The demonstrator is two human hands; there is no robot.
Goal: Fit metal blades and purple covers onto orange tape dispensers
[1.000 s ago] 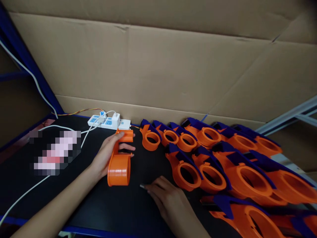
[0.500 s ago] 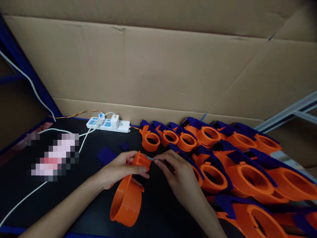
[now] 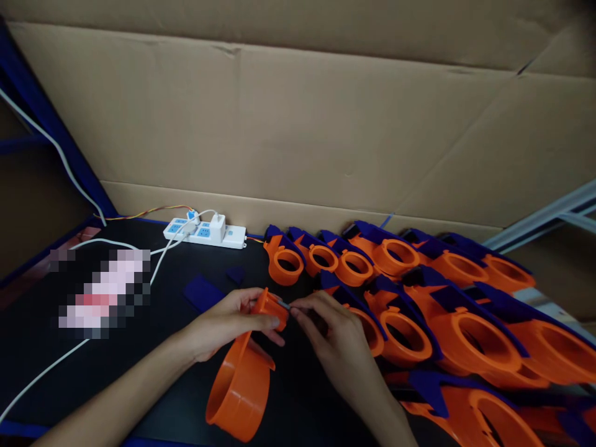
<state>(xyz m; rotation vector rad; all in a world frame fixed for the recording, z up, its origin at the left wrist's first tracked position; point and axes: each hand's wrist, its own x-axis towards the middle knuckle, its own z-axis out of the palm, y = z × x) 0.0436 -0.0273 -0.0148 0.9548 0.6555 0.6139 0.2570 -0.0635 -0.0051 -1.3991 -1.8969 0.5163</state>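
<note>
Head view: orange dispenser (image 3: 242,385) seemingly runs near-to-far, ring nearest

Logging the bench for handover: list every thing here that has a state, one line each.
orange dispenser body: held off the mat, ring end toward the camera
left hand: gripping its narrow end
right hand: pinching a small grey piece at that end
finished dispensers: lying in rows, blue parts fitted
loose blue parts: flat on the mat
power strip: plugs inserted

Left hand (image 3: 228,320) grips an orange dispenser (image 3: 244,372) above a black worktop (image 3: 139,372); right hand (image 3: 333,338) pinches a small pin (image 3: 284,304) at its top. Finished dispensers (image 3: 419,310) lie right.
</note>
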